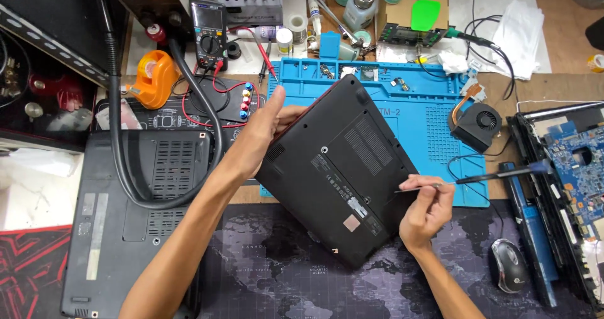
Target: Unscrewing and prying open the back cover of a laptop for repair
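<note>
A black laptop (340, 168) lies bottom-up and turned at an angle, partly on the blue repair mat (434, 124). My left hand (264, 127) grips its upper left edge, thumb raised along the side. My right hand (428, 202) is at the laptop's right edge and holds a thin screwdriver (484, 177) with a dark blue handle. Its metal tip rests on the laptop's bottom cover near the right edge.
A second black laptop (135, 218) lies bottom-up at left under a thick black hose (119, 143). A cooling fan (478, 125), an opened laptop with a blue board (576, 168), a mouse (508, 265), a multimeter (209, 33) and an orange tape dispenser (151, 77) surround the mat.
</note>
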